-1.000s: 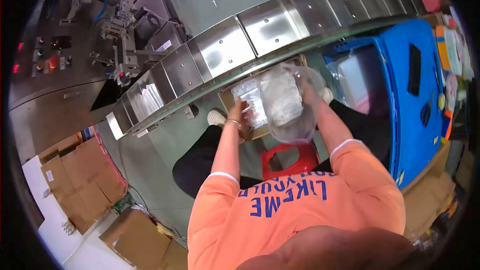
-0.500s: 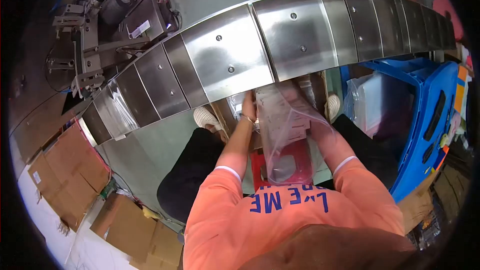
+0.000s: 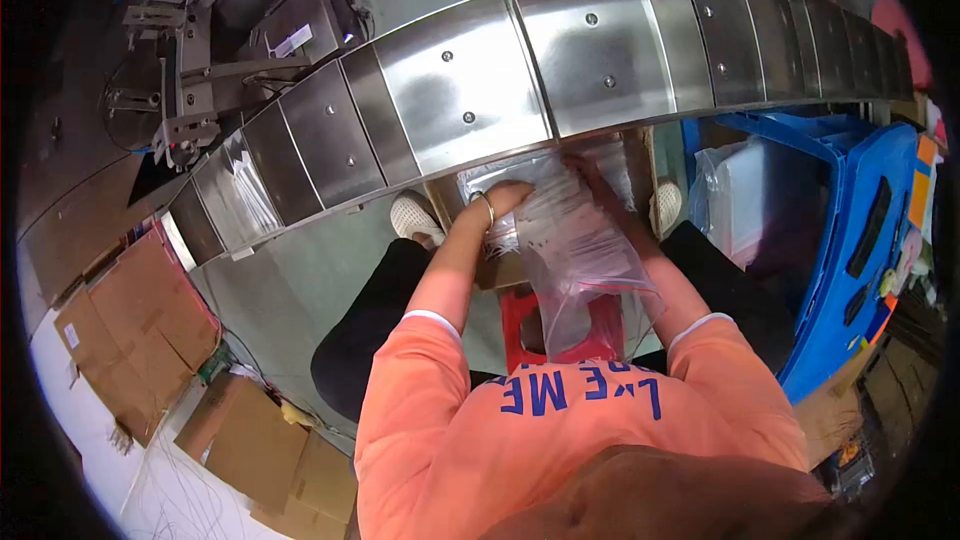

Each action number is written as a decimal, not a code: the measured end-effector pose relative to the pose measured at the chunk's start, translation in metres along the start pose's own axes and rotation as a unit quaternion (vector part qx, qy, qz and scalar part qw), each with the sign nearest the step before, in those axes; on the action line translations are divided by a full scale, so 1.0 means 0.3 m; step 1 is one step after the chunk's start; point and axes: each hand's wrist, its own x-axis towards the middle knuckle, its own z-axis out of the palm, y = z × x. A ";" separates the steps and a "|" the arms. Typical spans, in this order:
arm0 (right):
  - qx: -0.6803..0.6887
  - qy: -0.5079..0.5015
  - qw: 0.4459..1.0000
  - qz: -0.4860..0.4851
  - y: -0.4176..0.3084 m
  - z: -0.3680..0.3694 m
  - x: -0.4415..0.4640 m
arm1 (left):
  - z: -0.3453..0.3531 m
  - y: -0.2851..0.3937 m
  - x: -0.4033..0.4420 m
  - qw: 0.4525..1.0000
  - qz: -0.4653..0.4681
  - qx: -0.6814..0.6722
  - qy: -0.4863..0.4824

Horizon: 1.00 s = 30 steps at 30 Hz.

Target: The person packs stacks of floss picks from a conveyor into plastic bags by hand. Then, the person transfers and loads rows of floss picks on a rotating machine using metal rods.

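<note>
A clear zip-lock plastic bag (image 3: 585,265) with a stack of thin packets inside hangs between my forearms. Its red-striped end points toward my body. My left hand (image 3: 508,199), with a bracelet at the wrist, closes on the bag's left side; its fingertips are partly hidden. At the bag's far right edge, my right hand (image 3: 590,176) is curled round it, partly behind the plastic. Both hands are over an open cardboard box (image 3: 440,202) holding shiny clear packets (image 3: 482,180).
A steel conveyor (image 3: 460,90) curves across in front of me. Below the bag stands a red stool (image 3: 515,325). To the right is a blue plastic crate or chair (image 3: 850,230) with clear bags (image 3: 735,200). Cardboard boxes (image 3: 150,335) stand at left, machinery (image 3: 185,90) beyond.
The bag has shifted away from my body and tilted, with its contents lower over the box. My left hand has turned inward onto the bag, and my right hand has come into view.
</note>
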 end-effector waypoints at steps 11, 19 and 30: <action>0.216 0.103 0.961 0.136 -0.270 0.094 -0.313 | 0.085 0.105 0.042 0.723 -0.009 -0.684 0.097; 0.081 0.119 0.978 0.153 -0.139 0.088 -0.166 | 0.244 0.214 -0.031 0.703 -0.018 -0.705 0.092; -0.090 0.132 0.973 0.167 0.049 0.060 -0.180 | 0.257 0.295 -0.182 0.688 -0.035 -0.719 0.091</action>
